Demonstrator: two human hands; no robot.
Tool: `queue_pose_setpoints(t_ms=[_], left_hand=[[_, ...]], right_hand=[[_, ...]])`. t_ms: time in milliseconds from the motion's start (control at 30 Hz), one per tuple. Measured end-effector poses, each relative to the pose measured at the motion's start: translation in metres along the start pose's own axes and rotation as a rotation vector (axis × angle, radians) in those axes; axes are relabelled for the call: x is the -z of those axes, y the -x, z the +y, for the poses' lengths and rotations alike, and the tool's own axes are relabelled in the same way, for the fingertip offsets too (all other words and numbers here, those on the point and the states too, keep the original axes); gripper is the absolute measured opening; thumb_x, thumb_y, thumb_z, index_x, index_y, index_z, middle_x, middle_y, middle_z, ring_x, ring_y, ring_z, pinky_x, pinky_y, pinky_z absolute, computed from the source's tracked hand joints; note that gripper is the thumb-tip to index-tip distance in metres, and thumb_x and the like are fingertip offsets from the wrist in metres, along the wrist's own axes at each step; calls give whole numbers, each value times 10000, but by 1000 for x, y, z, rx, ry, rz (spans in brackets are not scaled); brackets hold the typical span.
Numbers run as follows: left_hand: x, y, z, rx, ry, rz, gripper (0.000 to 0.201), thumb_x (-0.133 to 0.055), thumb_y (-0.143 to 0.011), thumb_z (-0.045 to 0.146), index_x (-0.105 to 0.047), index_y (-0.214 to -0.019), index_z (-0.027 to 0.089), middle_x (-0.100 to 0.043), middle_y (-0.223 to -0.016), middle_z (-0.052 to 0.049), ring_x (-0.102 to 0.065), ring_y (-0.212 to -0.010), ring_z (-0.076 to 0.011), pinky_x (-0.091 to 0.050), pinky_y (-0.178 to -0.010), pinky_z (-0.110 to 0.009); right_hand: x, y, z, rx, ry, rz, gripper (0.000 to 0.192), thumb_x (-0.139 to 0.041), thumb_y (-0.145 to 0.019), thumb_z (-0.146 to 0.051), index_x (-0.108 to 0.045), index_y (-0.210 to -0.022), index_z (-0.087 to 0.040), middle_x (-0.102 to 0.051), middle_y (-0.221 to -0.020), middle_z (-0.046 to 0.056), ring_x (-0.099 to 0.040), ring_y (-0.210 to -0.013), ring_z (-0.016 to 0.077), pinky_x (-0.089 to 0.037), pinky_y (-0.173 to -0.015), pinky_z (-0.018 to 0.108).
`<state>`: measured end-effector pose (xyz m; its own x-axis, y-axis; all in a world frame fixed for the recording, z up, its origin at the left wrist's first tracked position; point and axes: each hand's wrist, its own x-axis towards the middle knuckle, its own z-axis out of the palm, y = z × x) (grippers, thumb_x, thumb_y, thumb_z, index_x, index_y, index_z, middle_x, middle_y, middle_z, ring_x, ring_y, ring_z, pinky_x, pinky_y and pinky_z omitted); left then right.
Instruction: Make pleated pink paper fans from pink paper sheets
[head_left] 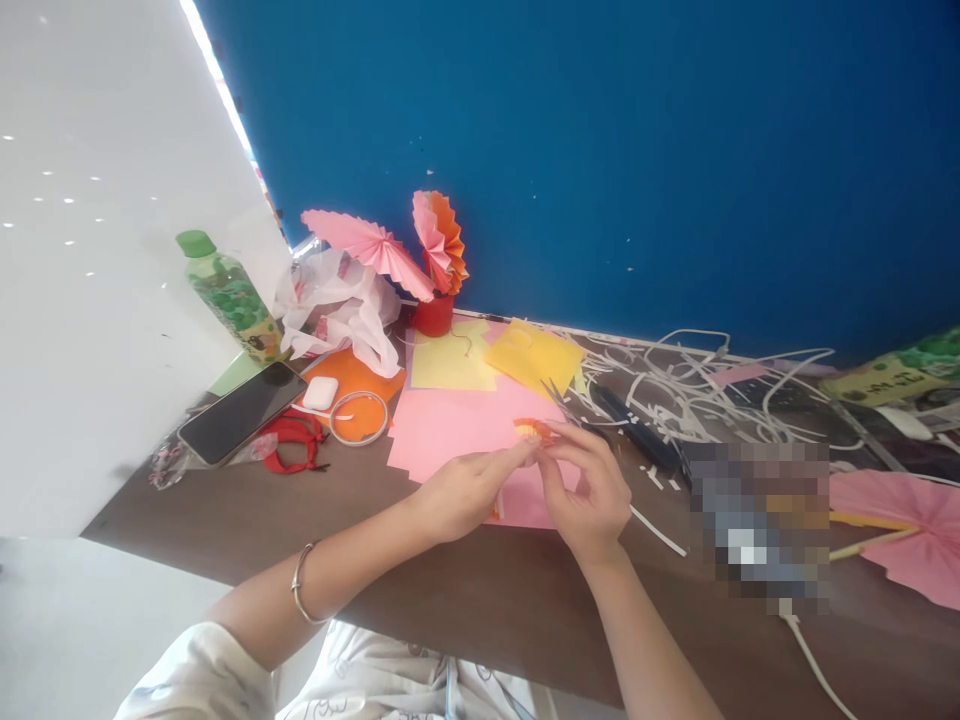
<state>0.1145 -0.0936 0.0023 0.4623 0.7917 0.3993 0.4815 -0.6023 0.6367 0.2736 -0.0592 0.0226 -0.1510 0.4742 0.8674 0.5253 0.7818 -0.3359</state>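
Over the pink paper sheets point(435, 430), my left hand point(465, 490) and my right hand point(592, 490) meet fingertip to fingertip. Between them is a small orange pleated paper piece point(534, 429) with a paler edge. Thumb and fingers of both hands pinch it; the fingertips hide its lower part. A little orange also shows below my left hand, too small to make out. Just beyond my right hand lie scissors point(556, 394), their blades pointing away. Yellow paper point(534, 355) and pale yellow paper point(452, 362) rest on the far part of the pink sheets.
At the back, pink and orange paper fans point(375, 255) stand in a red pot point(433, 316). Leftward are a green-capped bottle point(229, 297), plastic bag point(341, 305), phone point(242, 412), white case point(320, 393) and tape roll point(358, 418). Rightward lie tangled white cables point(675, 385) and a pink fan point(919, 530).
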Motion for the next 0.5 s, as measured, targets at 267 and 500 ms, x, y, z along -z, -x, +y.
queue_pose_setpoints(t_ms=[267,500], left_hand=[[0,-1,0,-6,10,26,623,-339,-841,83,-120,-1407,224,-528,-1257,-102,-567,-1065,-185,-522,-806,-310],[0,0,0,-7,10,-1,587,-307,-857,104,-121,-1404,204,-577,-1170,-106,-634,-813,-135,-534,-701,-273]], right_hand=[[-1,1,0,-11,-3,13,167,-640,-720,-70,-585,-788,-213,-668,-927,64,-652,-797,185,-553,-696,346],[-1,0,-1,-1,7,28,200,-648,-713,-68,-591,-833,-217,-672,-911,61,-652,-804,188,-552,-714,352]])
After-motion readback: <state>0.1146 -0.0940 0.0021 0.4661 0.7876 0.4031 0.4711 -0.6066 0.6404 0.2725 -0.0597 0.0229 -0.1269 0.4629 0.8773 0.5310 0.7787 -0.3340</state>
